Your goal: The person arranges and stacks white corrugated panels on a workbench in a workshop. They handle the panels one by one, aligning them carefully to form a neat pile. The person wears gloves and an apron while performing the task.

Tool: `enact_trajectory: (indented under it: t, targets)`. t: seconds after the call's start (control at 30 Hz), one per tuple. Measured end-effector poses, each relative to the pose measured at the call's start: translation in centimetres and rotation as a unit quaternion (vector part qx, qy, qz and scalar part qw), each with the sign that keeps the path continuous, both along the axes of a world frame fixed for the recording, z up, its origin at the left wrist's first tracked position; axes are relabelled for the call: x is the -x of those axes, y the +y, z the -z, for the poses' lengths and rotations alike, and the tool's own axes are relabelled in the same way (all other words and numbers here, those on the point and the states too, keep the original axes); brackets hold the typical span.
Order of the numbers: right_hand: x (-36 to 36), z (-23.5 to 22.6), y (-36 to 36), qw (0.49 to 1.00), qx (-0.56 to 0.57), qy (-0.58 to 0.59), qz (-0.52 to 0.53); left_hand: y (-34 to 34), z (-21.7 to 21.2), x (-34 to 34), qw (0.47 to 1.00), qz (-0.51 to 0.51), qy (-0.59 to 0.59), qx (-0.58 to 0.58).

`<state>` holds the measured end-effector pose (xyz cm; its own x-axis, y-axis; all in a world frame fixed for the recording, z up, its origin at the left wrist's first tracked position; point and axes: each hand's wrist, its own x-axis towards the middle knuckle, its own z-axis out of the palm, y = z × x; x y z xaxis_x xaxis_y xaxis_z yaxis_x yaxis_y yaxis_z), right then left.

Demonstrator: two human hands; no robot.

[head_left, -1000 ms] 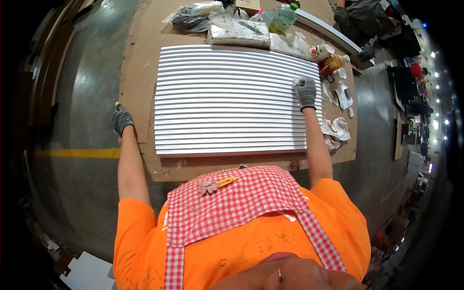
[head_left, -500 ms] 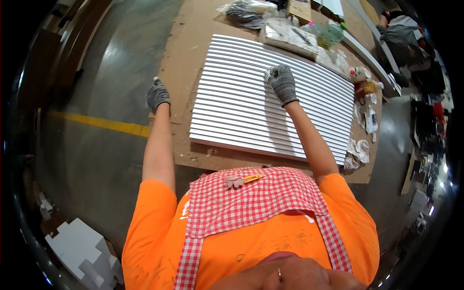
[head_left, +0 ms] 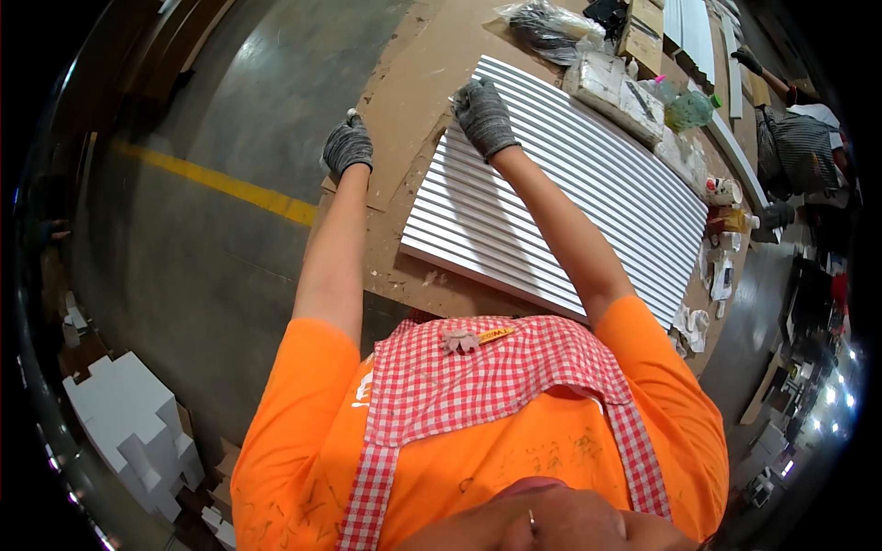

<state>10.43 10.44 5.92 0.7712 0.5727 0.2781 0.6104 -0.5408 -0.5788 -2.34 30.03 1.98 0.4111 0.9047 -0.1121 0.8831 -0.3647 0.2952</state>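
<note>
A white ridged panel (head_left: 551,184) with dark grooves lies flat on a brown board-topped table (head_left: 404,101). My right hand (head_left: 483,118), in a grey knit glove, is closed over the panel's left edge near its far corner. A small pale bit shows at its fingers, too small to name. To the left, beside the panel and over the table's left edge, my left hand (head_left: 348,149) is gloved in the same grey and closed. A small whitish tip stands out at its thumb; I cannot tell whether it is a held thing.
Behind the panel lie a clear plastic bag (head_left: 551,32), a white stained block (head_left: 614,96) and a green-capped bottle (head_left: 691,110). White crumpled scraps (head_left: 691,326) lie along the right edge. A co-worker's gloved hand (head_left: 746,61) shows far right. White boards (head_left: 129,422) stand lower left.
My right hand has moved left across the panel, from its middle to its left edge. My left hand stays closed beside the table edge. The whole view has turned, shifting the panel rightward.
</note>
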Motion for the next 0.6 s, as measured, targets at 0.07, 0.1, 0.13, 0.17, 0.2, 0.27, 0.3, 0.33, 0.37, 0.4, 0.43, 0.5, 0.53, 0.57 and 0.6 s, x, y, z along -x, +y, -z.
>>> enact_trajectory:
  t: [0.07, 0.1, 0.13, 0.17, 0.2, 0.27, 0.3, 0.33, 0.37, 0.4, 0.43, 0.5, 0.53, 0.57, 0.6]
  targets:
    - [-0.4, 0.1, 0.8, 0.999, 0.005, 0.0, -0.033, -0.2, 0.3, 0.0, 1.0, 0.004, -0.008, -0.01]
    - [-0.9, 0.2, 1.1, 0.999, -0.01, 0.003, -0.037, -0.1, 0.4, 0.1, 1.0, 0.005, -0.005, -0.011]
    - [-1.5, 0.3, 1.1, 0.999, -0.025, 0.006, -0.041, 0.1, 0.7, 0.1, 1.0, 0.005, -0.002, -0.012]
    - [-1.9, 0.4, 0.9, 0.998, -0.041, 0.008, -0.045, 0.3, 0.9, 0.1, 1.0, 0.006, 0.002, -0.014]
    - [-1.2, -1.4, 0.6, 0.998, -0.044, 0.02, -0.04, 0.9, 1.7, 0.7, 1.0, 0.004, 0.008, -0.015]
    - [-1.7, -0.6, -0.8, 0.999, 0.017, -0.004, -0.038, -0.2, 0.1, 0.3, 1.0, -0.001, -0.004, -0.011]
    - [-1.9, 0.6, -1.3, 0.997, 0.054, -0.017, -0.047, -0.7, -0.7, 0.2, 1.0, -0.003, -0.012, -0.01]
    - [-1.4, 1.2, -1.3, 0.999, 0.015, -0.01, -0.05, -0.5, -0.4, 0.0, 1.0, 0.001, -0.009, -0.018]
    - [-1.3, 1.8, -1.0, 0.999, -0.016, -0.02, -0.047, -0.4, -0.1, 0.1, 1.0, 0.0, -0.008, -0.014]
    - [-0.8, 1.2, -0.5, 0.998, -0.014, -0.019, -0.055, -0.3, -0.1, 0.0, 1.0, 0.0, -0.007, -0.011]
    - [-0.3, 0.5, 0.0, 0.998, -0.013, -0.018, -0.062, -0.4, -0.1, 0.0, 1.0, 0.0, -0.006, -0.008]
    - [-1.1, 0.7, 0.8, 0.997, -0.032, -0.028, -0.067, -0.3, 0.2, 0.2, 1.0, -0.001, 0.005, -0.008]
    - [-1.5, 0.3, 0.8, 0.997, -0.047, -0.022, -0.055, -0.1, 0.2, 0.2, 1.0, -0.002, 0.011, -0.009]
    - [-1.9, 0.0, 0.6, 0.997, -0.062, -0.016, -0.043, 0.1, 0.2, 0.0, 1.0, -0.002, 0.011, -0.012]
    - [-1.1, -1.8, 0.1, 0.997, -0.079, 0.005, 0.002, 0.2, 0.5, 0.3, 1.0, -0.01, 0.015, -0.012]
